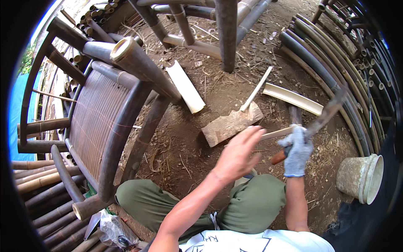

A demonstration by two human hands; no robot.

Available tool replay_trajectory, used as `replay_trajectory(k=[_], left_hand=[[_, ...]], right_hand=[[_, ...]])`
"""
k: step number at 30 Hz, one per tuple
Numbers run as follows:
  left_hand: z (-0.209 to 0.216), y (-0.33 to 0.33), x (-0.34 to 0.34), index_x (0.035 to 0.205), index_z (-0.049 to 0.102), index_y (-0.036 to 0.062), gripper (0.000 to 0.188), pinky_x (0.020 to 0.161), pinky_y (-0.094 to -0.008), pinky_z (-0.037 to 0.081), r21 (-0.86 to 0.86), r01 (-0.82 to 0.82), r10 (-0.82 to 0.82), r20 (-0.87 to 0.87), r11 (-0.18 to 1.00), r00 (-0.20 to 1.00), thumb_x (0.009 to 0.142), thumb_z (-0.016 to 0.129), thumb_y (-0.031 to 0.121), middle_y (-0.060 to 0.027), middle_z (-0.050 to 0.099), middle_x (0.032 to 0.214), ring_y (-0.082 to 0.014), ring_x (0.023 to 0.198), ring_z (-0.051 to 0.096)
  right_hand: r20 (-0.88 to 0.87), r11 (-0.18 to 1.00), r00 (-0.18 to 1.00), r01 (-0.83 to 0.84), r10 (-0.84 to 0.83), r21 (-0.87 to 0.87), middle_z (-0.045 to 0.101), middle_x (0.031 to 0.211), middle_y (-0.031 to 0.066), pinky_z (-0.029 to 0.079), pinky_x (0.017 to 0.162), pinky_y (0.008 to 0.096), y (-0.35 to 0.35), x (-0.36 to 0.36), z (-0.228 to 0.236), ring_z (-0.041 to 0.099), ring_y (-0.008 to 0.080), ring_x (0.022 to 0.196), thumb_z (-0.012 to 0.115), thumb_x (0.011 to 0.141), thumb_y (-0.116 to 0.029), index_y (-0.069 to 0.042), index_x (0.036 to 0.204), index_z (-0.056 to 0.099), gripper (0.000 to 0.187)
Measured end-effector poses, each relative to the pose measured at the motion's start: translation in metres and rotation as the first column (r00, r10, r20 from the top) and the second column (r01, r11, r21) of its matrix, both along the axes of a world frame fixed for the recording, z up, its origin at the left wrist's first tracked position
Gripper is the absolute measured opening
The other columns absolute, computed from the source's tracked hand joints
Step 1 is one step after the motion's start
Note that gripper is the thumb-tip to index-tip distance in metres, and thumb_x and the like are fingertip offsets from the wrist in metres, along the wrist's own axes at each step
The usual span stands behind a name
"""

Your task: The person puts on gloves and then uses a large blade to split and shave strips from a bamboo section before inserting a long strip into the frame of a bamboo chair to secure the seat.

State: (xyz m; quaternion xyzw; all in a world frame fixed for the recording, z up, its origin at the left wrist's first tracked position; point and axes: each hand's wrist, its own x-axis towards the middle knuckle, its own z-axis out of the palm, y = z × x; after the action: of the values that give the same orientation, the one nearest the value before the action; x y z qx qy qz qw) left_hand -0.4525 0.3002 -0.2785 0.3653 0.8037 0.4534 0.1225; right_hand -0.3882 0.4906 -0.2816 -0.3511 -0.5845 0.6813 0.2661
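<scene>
My bare left hand (pixel 237 157) is held out over the ground before my knees, fingers stretched and close together, thumb apart. Beneath its fingertips runs a thin pale bamboo strip (pixel 276 134), whose other end meets the glove on my right hand. That gloved right hand (pixel 299 151) is closed round the brown handle of a machete (pixel 329 112), the blade pointing up and right, slightly blurred. Just beyond my left hand lies a rough, notched wooden block (pixel 231 125). A narrow bamboo stick (pixel 257 89) leans with its near end on the block.
Split bamboo pieces lie left (pixel 185 87) and right (pixel 293 99) of the block. A dark bamboo chair (pixel 98 113) stands close on my left, another bamboo frame (pixel 226 35) ahead. Bamboo poles (pixel 325 71) and a dirty white bucket (pixel 357 178) are on the right.
</scene>
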Motion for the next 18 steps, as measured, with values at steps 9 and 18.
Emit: replay_trajectory(k=[9, 18], left_hand=[[0.009, 0.028, -0.029, 0.134, 0.065, 0.0058, 0.046, 0.079, -0.0287, 0.058, 0.310, 0.106, -0.245, 0.455, 0.945, 0.856, 0.090, 0.076, 0.008, -0.0041, 0.072, 0.100, -0.0111, 0.088, 0.067], [0.020, 0.009, -0.020, 0.130, 0.065, -0.0004, 0.042, 0.069, -0.0241, 0.053, 0.319, -0.090, -0.275, 0.905, 0.943, 0.324, 0.094, 0.076, 0.018, -0.0018, 0.069, 0.100, -0.0072, 0.079, 0.061]], right_hand=[[0.017, 0.950, 0.952, -0.302, 0.304, -0.075, 0.067, 0.075, 0.0012, 0.048, 0.057, 0.0235, 0.013, 0.006, 0.030, 0.060, 0.0071, 0.064, 0.069, 0.096, -0.013, -0.001, 0.100, 0.073, 0.014], [0.038, 0.856, 0.883, -0.442, 0.468, -0.268, 0.066, 0.077, 0.0038, 0.049, 0.057, 0.0263, 0.008, 0.007, 0.034, 0.059, 0.0100, 0.062, 0.065, 0.096, -0.010, -0.001, 0.106, 0.069, 0.014]])
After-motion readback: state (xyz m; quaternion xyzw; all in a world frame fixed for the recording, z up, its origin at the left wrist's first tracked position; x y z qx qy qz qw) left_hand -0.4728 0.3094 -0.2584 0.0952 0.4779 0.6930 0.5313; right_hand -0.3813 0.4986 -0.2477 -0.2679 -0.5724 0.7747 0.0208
